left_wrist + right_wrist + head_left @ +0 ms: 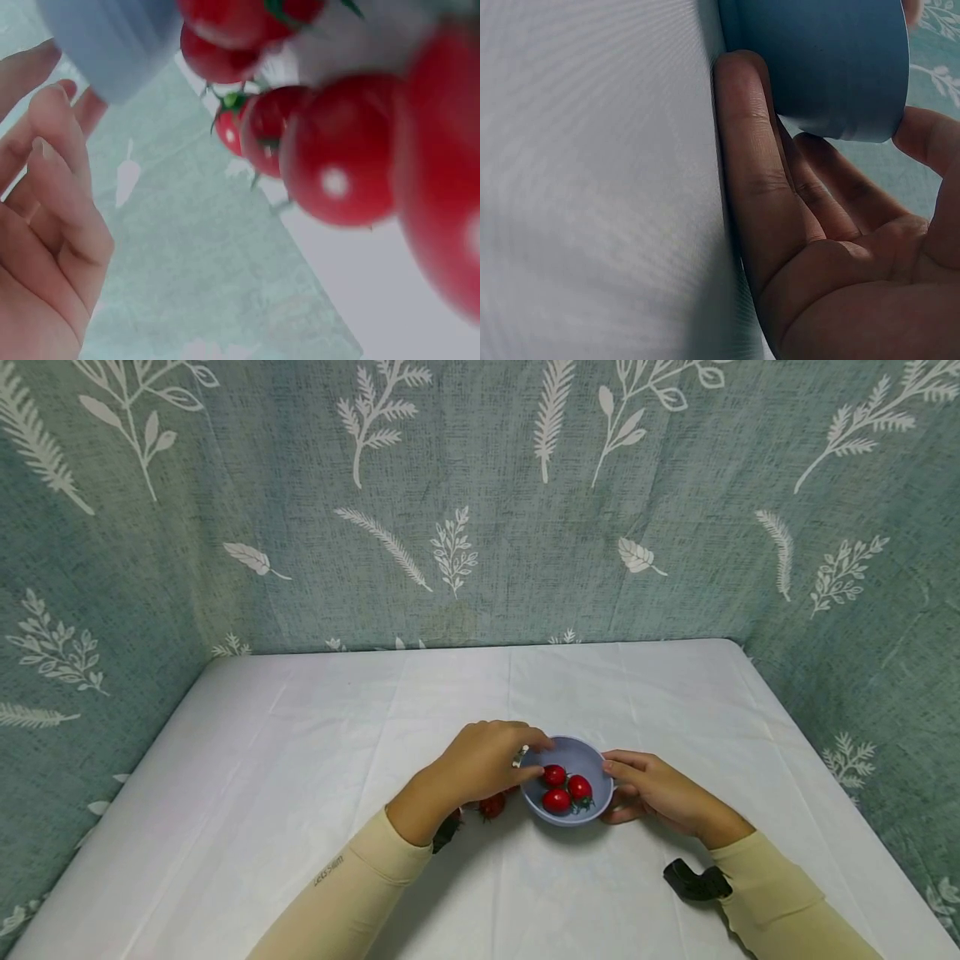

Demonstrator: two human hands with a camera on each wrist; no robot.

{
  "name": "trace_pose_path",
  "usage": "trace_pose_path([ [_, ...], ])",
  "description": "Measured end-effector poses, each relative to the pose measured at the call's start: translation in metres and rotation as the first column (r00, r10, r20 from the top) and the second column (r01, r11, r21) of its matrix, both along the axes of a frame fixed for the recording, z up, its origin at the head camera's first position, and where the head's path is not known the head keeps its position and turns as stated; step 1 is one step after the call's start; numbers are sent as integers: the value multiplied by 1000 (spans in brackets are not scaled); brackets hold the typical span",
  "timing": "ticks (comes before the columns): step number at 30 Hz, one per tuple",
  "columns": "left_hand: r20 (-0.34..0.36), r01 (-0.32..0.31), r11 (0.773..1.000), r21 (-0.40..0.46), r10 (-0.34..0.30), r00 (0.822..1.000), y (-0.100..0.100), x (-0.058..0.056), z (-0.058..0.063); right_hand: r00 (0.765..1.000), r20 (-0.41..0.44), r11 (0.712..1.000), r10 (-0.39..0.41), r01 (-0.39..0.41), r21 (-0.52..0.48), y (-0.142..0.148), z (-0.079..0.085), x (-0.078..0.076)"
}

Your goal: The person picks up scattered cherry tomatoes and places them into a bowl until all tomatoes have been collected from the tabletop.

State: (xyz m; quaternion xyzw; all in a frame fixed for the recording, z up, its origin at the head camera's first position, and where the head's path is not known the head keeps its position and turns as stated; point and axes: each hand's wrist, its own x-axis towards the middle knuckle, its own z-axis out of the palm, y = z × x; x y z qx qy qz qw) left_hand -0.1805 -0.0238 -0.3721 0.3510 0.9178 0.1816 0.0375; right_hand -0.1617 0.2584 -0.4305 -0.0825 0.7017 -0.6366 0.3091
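A small blue bowl (567, 819) stands on the white table with three cherry tomatoes (557, 801) inside. My right hand (660, 789) holds its right side, the thumb up at the rim and the fingers (754, 142) against the outer wall, low by the cloth. Over the left rim reaches my left hand (487, 764), its thumb above the bowl beside one tomato. The left wrist view shows its fingers loosely bent near the bowl (112, 45), with nothing between them. More cherry tomatoes (492, 807) lie on the table under the left wrist, partly hidden by the hand.
A white cloth covers the table (315, 735). Green leaf-patterned curtains (480, 527) hang behind it and at both sides. A black strap piece (697, 881) sits at the right sleeve.
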Motion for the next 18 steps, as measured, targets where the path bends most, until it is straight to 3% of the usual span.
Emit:
trace_pose_path([
  [9, -46, -31, 998, 53, 33, 998, -30, 3, 3, 1000, -22, 1000, 2, -2, 17, -1, 2, 2],
  [18, -20, -142, 990, 12, 142, 990, -57, 8, -1, 1000, -15, 1000, -5, 5, 17, -1, -1, -1],
])
